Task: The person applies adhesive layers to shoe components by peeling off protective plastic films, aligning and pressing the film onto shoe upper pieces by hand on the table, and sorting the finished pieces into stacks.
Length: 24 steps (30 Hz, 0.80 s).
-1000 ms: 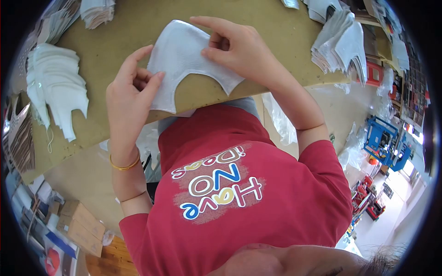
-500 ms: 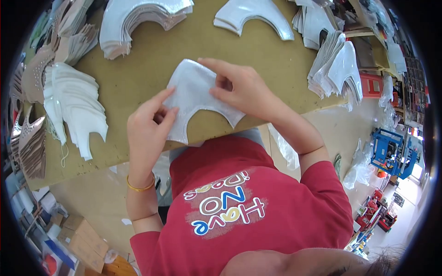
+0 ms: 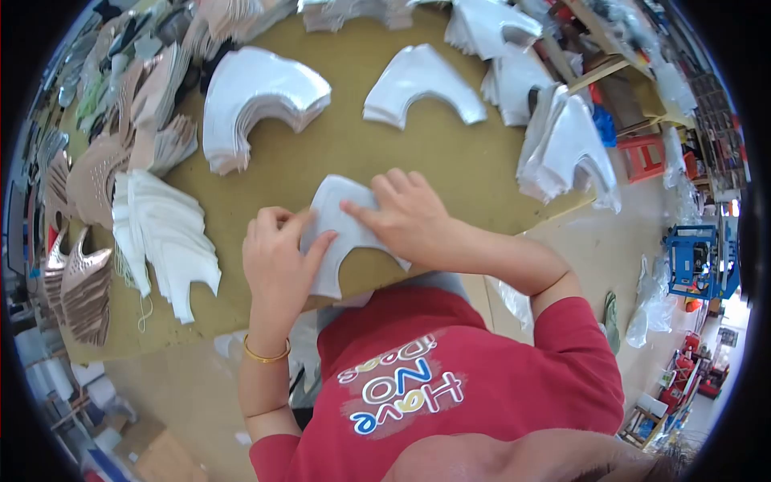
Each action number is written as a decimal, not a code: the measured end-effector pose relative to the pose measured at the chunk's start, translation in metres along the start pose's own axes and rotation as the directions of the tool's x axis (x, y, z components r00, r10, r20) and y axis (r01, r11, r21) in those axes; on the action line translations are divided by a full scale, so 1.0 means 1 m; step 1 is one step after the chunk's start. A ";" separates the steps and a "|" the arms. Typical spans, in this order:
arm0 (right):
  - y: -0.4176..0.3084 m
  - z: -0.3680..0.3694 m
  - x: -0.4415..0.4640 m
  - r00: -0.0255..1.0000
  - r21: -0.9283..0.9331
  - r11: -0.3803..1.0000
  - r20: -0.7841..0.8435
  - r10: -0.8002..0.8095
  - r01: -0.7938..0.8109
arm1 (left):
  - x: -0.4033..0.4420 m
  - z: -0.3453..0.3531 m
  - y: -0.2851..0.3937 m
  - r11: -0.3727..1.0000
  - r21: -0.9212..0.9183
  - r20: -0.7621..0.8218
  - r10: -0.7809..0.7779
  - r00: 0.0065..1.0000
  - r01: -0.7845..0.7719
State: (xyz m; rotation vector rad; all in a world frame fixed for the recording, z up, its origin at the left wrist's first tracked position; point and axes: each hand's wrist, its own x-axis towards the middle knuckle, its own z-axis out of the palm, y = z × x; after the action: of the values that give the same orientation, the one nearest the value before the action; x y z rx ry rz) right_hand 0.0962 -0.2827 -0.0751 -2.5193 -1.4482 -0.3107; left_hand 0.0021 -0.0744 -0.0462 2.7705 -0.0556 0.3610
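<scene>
A white, glossy, curved shoe-upper piece (image 3: 340,239) lies at the table's near edge, its U-shaped cutout facing my body. My left hand (image 3: 281,253), a gold bangle at its wrist, grips the left side, with thumb on top and forefinger at the edge. On the other side, my right hand (image 3: 409,215) presses its thumb on the upper face while its bent fingers reach past the right edge. Parts of the piece are hidden under both hands. Beyond them rest a thin set of similar white pieces (image 3: 424,76) and a thick curved stack (image 3: 249,90).
Fanned white pieces (image 3: 165,229) with loose threads lie left, near bronze perforated pieces (image 3: 84,281). More white stacks (image 3: 566,149) line the right of the olive table (image 3: 474,181). A red stool (image 3: 642,157) and a blue metal machine (image 3: 700,261) stand beyond on the right.
The view has tilted, so the table's contents appear lower. My right hand has shifted its hold: its thumb now lies on the piece, where its forefinger was stretched along the top edge.
</scene>
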 end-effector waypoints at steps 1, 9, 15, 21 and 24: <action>0.002 -0.004 0.003 1.000 0.050 0.999 0.020 0.011 -0.012 | 0.003 0.013 -0.004 0.998 -0.010 -0.032 -0.062 0.998 0.062; -0.001 -0.021 0.001 0.997 0.249 0.967 -0.048 0.060 -0.046 | 0.022 0.008 0.005 0.808 -0.560 0.037 -0.197 0.980 0.184; 0.093 -0.044 0.053 0.913 0.169 0.955 -0.292 0.286 -0.245 | 0.100 -0.043 -0.025 0.898 -0.429 -0.348 -0.263 0.900 0.096; 0.140 -0.018 0.054 0.809 -0.162 0.793 -0.079 0.583 -0.587 | 0.140 -0.022 -0.095 0.915 0.154 -0.293 -0.319 0.902 0.373; 0.132 -0.016 0.057 0.851 0.149 0.888 -0.253 0.460 -0.435 | 0.134 -0.008 -0.092 0.952 0.099 -0.492 -0.205 0.846 0.289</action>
State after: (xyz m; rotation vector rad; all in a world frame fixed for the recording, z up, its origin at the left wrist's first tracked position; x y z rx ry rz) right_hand 0.2374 -0.3049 -0.0547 -2.5184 -0.7209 -0.4848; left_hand 0.1377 0.0151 -0.0354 2.7151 0.4733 1.0064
